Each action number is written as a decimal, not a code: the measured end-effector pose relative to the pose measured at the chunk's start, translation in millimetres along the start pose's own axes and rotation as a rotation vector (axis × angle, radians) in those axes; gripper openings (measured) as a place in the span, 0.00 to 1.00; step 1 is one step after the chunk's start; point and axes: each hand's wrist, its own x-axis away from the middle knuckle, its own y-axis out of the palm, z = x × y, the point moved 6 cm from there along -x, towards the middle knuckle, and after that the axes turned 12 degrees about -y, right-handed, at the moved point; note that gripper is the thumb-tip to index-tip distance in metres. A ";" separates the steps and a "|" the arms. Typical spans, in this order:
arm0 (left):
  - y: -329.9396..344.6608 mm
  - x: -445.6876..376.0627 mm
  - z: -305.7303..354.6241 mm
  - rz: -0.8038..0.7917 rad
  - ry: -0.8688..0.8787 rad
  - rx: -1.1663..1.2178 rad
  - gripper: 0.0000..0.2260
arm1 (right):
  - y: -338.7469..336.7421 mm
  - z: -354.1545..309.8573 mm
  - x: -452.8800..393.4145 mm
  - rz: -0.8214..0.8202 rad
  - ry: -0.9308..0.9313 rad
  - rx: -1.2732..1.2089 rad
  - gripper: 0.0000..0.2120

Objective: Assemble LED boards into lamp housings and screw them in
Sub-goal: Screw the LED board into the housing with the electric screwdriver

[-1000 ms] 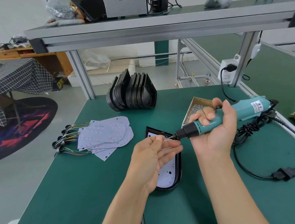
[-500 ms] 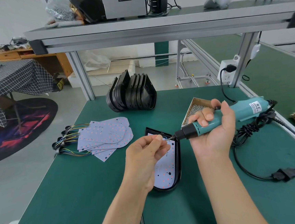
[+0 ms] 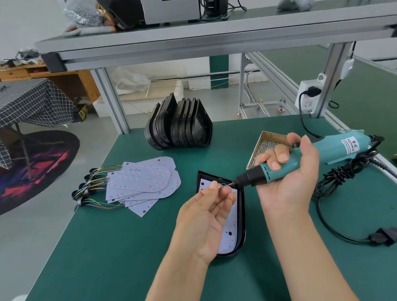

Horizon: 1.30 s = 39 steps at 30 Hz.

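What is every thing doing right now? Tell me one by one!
Left hand: pinches a screw at the bit.
Right hand: grips the electric screwdriver.
Lamp housing: flat, LED board inside.
Spare boards: piled.
Empty housings: stacked on edge.
Screw box: open.

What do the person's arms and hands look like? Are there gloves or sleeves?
No gloves and no sleeves in view. The left hand and right hand are bare, and both forearms are bare down to the bottom edge of the picture. No watch, ring or bracelet shows. The fingernails look short and plain.
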 end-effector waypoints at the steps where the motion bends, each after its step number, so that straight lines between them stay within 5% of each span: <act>1: -0.2 0.4 -0.4 0.006 -0.003 0.010 0.06 | 0.0 -0.3 -0.4 0.001 -0.001 -0.005 0.09; 16: 4.4 1.6 -3.4 0.042 0.068 -0.068 0.07 | -0.2 0.0 -1.3 0.009 -0.005 0.006 0.09; 27: 4.9 3.0 -1.3 0.036 0.100 -0.048 0.17 | 1.0 1.0 1.1 0.004 -0.011 0.022 0.09; 39: 4.1 4.3 -6.9 0.166 0.193 -0.012 0.10 | -0.2 4.9 6.6 0.045 -0.037 0.040 0.09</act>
